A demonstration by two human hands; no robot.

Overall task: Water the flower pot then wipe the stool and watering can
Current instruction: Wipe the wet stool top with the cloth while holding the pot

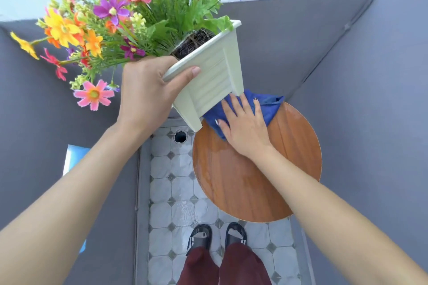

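1. Gripping the rim of the white flower pot (209, 76), the left hand (148, 92) holds it tilted above the stool's far-left edge — thumb on the outer wall.
2. Round wooden stool (254, 169) stands on the tiled floor (166, 192) between grey walls; its near half lies bare.
3. Right hand (245, 127) — fingers spread flat — presses the blue cloth (268, 104) at the stool's far edge.

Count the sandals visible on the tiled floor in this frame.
2. The left sandal and the right sandal stand side by side on the tiled floor, just below the stool. Trouser legs hide their heels.
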